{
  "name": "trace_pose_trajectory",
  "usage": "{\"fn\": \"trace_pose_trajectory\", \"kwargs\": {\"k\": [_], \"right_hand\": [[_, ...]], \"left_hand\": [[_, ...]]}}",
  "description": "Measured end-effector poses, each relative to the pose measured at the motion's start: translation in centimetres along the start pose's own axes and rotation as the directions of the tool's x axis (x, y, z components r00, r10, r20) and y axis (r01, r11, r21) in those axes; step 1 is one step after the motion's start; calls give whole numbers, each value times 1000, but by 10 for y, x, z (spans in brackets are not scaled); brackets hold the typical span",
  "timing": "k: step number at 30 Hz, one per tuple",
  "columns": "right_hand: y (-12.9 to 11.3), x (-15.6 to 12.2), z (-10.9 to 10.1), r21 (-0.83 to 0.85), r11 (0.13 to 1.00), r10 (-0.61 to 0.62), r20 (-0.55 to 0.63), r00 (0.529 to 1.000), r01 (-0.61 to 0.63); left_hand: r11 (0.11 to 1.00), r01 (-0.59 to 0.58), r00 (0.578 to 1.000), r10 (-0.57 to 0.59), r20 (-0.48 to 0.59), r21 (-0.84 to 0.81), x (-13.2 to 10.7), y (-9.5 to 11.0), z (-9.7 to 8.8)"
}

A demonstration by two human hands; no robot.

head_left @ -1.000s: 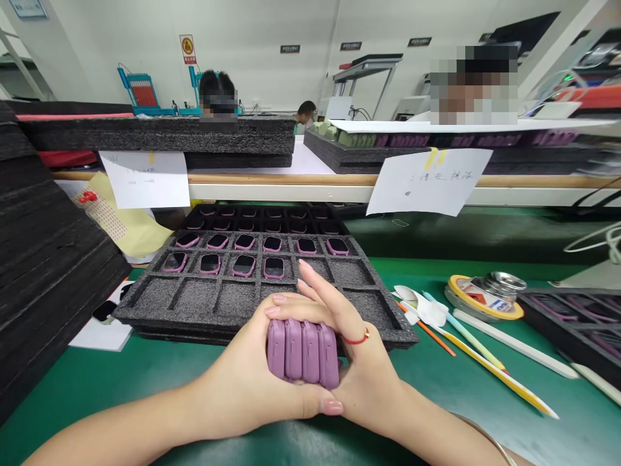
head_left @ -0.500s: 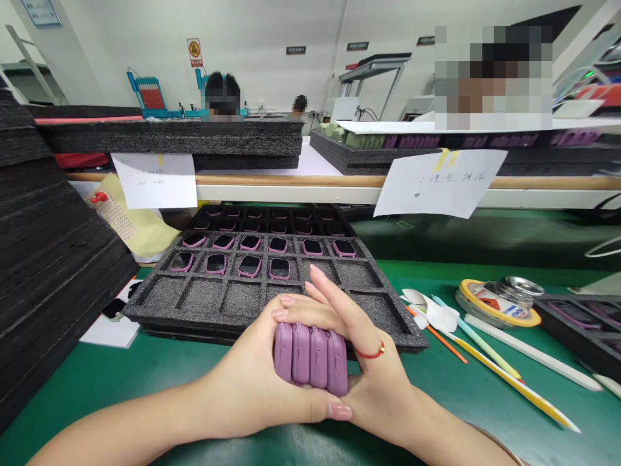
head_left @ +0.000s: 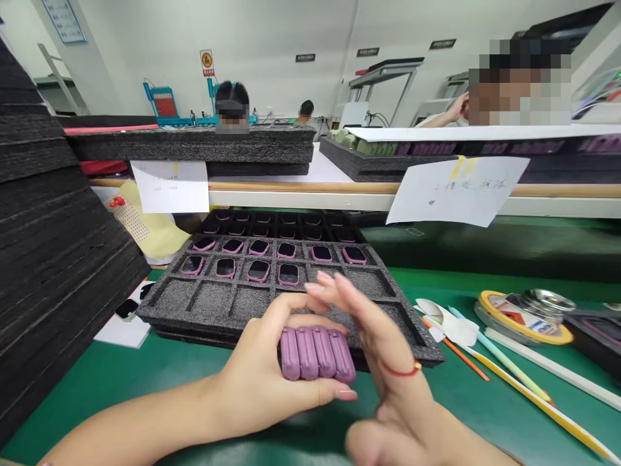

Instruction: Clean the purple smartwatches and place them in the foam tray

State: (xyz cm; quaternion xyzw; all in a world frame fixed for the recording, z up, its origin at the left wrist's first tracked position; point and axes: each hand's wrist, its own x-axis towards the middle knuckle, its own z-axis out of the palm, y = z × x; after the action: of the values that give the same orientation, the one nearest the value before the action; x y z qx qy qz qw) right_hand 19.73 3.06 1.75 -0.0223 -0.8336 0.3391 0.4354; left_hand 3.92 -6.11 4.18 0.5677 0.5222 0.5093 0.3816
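Note:
My left hand [head_left: 262, 369] grips a row of several purple smartwatch cases [head_left: 313, 355], standing on edge side by side, between its fingers and thumb. My right hand [head_left: 383, 356], blurred by motion, stands open just right of the row with its fingers spread upward. Behind both hands lies a black foam tray [head_left: 213, 310] with square pockets. Dark-screened watches with pink-purple rims [head_left: 258, 270] sit in its upper rows. The lower pockets nearest my hands show nothing in them.
Tall black foam stacks [head_left: 43, 226] rise at the left on the green mat [head_left: 485, 401]. Thin sticks and a tape roll [head_left: 524, 317] lie to the right. A paper note [head_left: 458, 191] hangs from the wooden shelf edge ahead. Co-workers sit beyond it.
My right hand has let go of the purple cases and moved off to the right, its fingers opening. The left hand still holds the row. The view has shifted slightly.

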Motion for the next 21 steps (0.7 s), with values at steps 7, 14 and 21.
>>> {"fn": "trace_pose_trajectory", "kwargs": {"k": [7,14,21], "right_hand": [[6,10,-7,571,578,554,251,794,-584],[-3,14,-1,524,497,601,368,710,-692],[-3,11,5,378,802,469,79,880,-462]], "left_hand": [[962,-240,971,240,16,130,-1,-4,2],[837,-475,878,470,89,271,4,-15,-1],[795,-522,852,501,149,310,5,-22,-3]]}}
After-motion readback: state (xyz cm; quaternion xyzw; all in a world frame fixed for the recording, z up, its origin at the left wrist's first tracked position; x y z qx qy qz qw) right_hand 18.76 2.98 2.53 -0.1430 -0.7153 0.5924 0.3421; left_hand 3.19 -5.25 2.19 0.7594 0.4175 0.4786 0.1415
